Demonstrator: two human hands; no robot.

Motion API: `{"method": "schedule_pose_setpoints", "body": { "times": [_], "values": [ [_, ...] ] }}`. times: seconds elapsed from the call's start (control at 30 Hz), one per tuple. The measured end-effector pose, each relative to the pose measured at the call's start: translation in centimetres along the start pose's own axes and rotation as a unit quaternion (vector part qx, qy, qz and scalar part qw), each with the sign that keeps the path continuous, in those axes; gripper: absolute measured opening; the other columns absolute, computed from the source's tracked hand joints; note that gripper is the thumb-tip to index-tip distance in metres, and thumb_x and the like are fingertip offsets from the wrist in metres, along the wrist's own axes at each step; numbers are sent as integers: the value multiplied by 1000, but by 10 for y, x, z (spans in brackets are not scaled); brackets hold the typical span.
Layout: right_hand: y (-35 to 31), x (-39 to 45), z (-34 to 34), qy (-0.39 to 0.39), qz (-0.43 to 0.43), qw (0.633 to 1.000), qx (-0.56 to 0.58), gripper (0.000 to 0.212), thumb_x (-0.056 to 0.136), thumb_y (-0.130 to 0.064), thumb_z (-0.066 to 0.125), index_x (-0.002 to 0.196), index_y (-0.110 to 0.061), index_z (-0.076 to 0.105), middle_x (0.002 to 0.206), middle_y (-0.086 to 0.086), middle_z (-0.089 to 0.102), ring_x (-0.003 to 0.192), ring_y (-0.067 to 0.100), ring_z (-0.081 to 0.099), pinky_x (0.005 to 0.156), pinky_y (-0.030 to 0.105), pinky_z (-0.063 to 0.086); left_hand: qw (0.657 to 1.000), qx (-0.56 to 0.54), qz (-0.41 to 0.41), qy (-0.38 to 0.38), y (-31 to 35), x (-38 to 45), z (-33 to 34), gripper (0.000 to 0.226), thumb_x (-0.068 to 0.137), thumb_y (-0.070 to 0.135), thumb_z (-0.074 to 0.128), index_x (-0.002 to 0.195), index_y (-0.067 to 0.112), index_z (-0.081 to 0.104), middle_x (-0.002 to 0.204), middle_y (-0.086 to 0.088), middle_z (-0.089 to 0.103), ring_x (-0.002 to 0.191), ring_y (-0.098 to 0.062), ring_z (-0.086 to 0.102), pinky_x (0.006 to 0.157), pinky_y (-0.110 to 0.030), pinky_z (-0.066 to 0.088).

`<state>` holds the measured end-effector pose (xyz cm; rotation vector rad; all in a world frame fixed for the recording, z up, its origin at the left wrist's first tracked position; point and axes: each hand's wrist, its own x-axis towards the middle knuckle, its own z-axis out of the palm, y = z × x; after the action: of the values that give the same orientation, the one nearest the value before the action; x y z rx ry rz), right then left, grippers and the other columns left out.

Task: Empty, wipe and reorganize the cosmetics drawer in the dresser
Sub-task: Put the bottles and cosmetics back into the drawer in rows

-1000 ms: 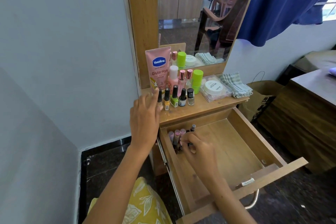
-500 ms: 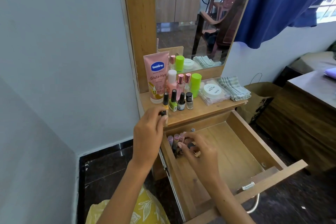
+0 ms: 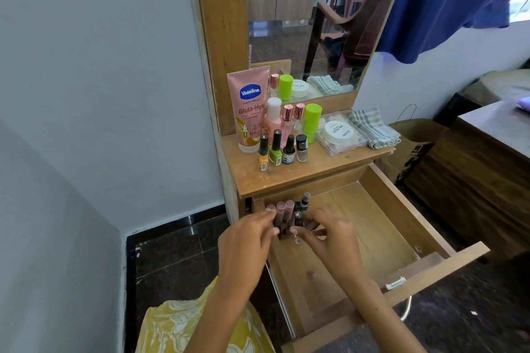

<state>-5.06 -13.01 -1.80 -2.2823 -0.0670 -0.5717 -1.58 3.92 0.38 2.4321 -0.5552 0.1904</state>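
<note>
The wooden drawer (image 3: pixel 407 210) is pulled out, its floor mostly bare. Several pink-capped tubes and dark small bottles (image 3: pixel 286 207) stand in its back-left corner. My left hand (image 3: pixel 246 241) and my right hand (image 3: pixel 329 238) meet just in front of that cluster. The left pinches a dark nail polish bottle, while the right pinches a small clear-bottomed bottle (image 3: pixel 298 239). On the dresser top (image 3: pixel 329 165) stand yellow (image 3: pixel 263 153), green (image 3: pixel 276 149), dark and silver nail polishes, with a pink Vaseline tube (image 3: pixel 249 112) behind them.
Pink bottles, a green-capped jar (image 3: pixel 312 122), a clear box with a round white tin (image 3: pixel 339 135) and a folded striped cloth (image 3: pixel 372 127) fill the dresser top below the mirror. A paper bag (image 3: pixel 413 142) and a dark wooden table (image 3: pixel 487 152) stand to the right.
My left hand picked one nail polish bottle from the row on the dresser top and carried it down into the drawer's back-left corner, beside my right hand.
</note>
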Motion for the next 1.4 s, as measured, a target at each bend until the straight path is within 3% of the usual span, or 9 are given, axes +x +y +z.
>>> {"method": "schedule_pose_setpoints", "body": {
  "times": [0.07,0.17,0.43,0.57,0.97,1.1,1.2,1.3,1.4],
  "values": [
    [2,1,-1,-34,21,999,-9,17,74,-25,79,87,-24,68,77,-19,61,69,0,61,59,12,49,990,80,-6,-115,-11,-2,6,47,94,39,50,140,34,38,151,11,29,139,-4,23,113,-30,19],
    [1,5,-2,-80,16,996,-30,16,72,-27,80,83,-24,69,74,-17,64,69,-3,62,61,8,47,965,145,-7,-217,-16,-4,15,59,93,51,43,146,32,27,157,9,7,144,-8,3,116,-43,1],
    [-2,3,-7,-141,26,988,-62,14,73,-26,79,83,-23,70,72,-21,61,68,-10,59,63,6,45,957,176,-22,-229,-18,-3,21,64,91,55,44,147,31,23,158,8,4,145,-13,-2,115,-48,-2],
    [2,4,1,-207,62,972,-87,15,77,-26,76,90,-24,70,83,-13,70,76,-3,63,73,18,52,960,173,-25,-220,-16,-4,20,64,91,54,45,147,30,26,158,8,6,145,-15,0,115,-46,-2],
    [7,15,14,-271,85,949,-135,26,79,-8,71,104,-17,70,99,-4,70,91,8,65,79,14,49,964,157,-18,-213,-14,-9,21,62,94,49,43,148,26,23,158,5,3,145,-14,-2,115,-42,-5],
    [1,28,-13,-239,77,953,-172,19,81,-13,70,95,-26,70,93,-11,71,82,1,63,79,19,53,964,147,-21,-221,-13,-7,20,62,93,49,45,148,26,25,159,5,4,145,-13,-2,115,-41,-4],
    [-9,41,-23,-150,55,974,-158,13,79,-17,71,89,-26,70,85,-11,72,76,1,63,73,29,55,965,147,-26,-216,-12,-8,19,62,93,48,47,147,26,26,159,5,5,145,-12,-1,115,-41,-3],
    [-22,57,-19,-56,29,990,-123,21,84,-23,68,105,-26,67,87,-13,71,74,1,64,71,29,57,964,156,-25,-216,-12,-8,20,62,93,48,46,148,28,24,158,7,3,145,-12,-2,116,-42,-2],
    [-34,78,-6,-33,1,990,-138,46,88,-31,64,132,-29,50,90,-14,66,69,2,59,68,26,54,963,152,-32,-222,-12,-6,20,63,93,48,47,148,29,22,158,8,1,145,-12,-3,116,-42,-3]
  ]
}}
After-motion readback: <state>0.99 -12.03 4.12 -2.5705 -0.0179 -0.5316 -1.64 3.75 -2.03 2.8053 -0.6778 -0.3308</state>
